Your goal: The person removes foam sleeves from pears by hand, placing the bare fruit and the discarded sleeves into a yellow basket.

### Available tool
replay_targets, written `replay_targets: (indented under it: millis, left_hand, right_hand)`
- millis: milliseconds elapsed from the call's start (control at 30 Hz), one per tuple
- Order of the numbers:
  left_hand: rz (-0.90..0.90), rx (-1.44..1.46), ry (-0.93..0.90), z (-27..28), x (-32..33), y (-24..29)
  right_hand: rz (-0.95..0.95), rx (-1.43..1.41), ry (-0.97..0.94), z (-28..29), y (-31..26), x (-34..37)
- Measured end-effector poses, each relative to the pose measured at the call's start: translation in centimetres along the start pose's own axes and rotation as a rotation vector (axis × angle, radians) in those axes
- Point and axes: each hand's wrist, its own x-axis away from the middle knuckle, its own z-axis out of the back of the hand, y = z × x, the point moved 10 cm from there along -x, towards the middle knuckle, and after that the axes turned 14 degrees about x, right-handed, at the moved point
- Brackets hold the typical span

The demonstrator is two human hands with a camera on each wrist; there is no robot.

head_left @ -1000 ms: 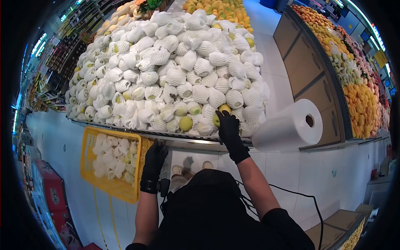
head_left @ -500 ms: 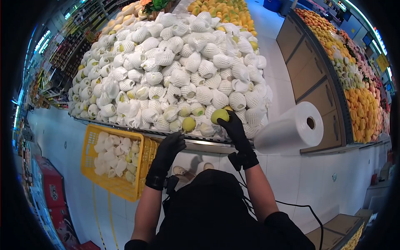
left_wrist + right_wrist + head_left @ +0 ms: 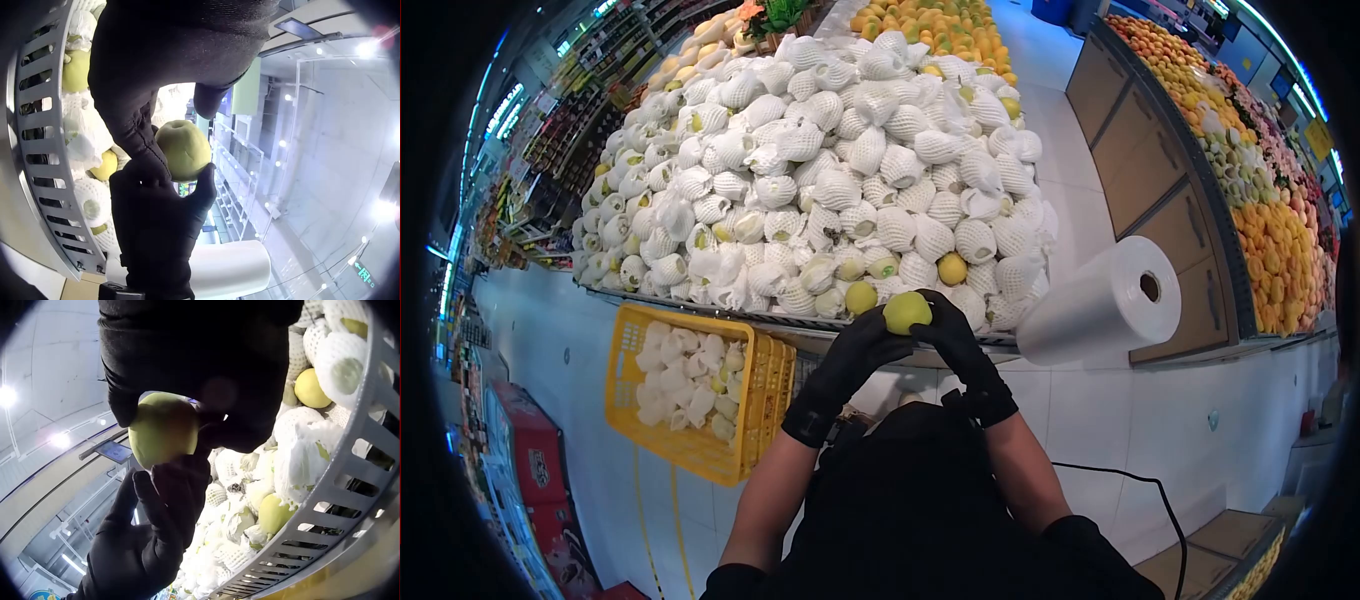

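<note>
A round yellow-green pear (image 3: pixel 908 313) is held up close over the front edge of the display, without a foam net. My black-gloved right hand (image 3: pixel 952 335) grips it from the right, with thumb and fingers round its sides in the right wrist view. My gloved left hand (image 3: pixel 862 355) meets it from the other side, its fingertips right at the pear's underside (image 3: pixel 164 431). In the left wrist view the left thumb (image 3: pixel 209 101) stands apart from the pear. Behind lies a large heap of foam-netted fruit (image 3: pixel 800 190), with another bare pear (image 3: pixel 861 297) at its front.
A yellow crate (image 3: pixel 680 395) with white foam-wrapped fruit stands at the lower left. A roll of clear plastic bags (image 3: pixel 1090 310) sits at the display's right corner. A slotted grey rail (image 3: pixel 300 540) runs along the front. Another fruit stand (image 3: pixel 1170 190) is on the right.
The right hand has lifted the pear off the heap and brought it left toward the body. My left hand has moved right from beside the crate to the pear.
</note>
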Motion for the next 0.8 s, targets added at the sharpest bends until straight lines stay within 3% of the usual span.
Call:
replay_targets:
  millis: [33,100,200,267,333,400,500,600,700,800]
  left_hand:
    - [-0.008,-0.001,0.002,0.1,0.0,0.0]
    - [0.108,0.316,0.116,1.9,-0.1,-1.5]
    - [0.048,0.269,0.126,2.9,0.2,-0.6]
    - [-0.126,0.071,0.113,3.2,0.3,1.0]
    - [-0.181,0.008,0.160,3.6,0.4,1.7]
    - [-0.121,0.088,0.268,4.6,0.4,1.3]
    - [-0.148,-0.028,0.272,5.6,0.1,1.0]
    - [-0.126,0.295,0.186,4.4,0.5,1.4]
    - [-0.111,0.281,0.198,4.6,0.8,1.7]
    - [-0.083,0.235,0.260,4.8,1.1,2.1]
  right_hand:
    - [0.036,0.018,-0.023,-0.4,0.0,-0.1]
    - [0.109,0.055,-0.069,-1.3,-0.7,-0.3]
    - [0.088,0.352,-0.110,-1.7,-2.5,-0.2]
    - [0.110,0.307,-0.089,-2.0,-3.2,-0.3]
    - [0.050,0.207,-0.091,-2.2,-2.8,-0.7]
    - [-0.094,0.056,-0.119,-2.4,-1.4,-1.0]
    - [-0.073,-0.320,-0.103,-3.1,-0.4,-1.5]
    - [-0.087,-0.716,-0.259,-4.4,-0.7,-1.4]
    - [-0.068,-0.760,-0.343,-4.7,-1.4,-1.2]
    - [-0.116,-0.441,-0.210,-3.6,-0.8,-1.3]
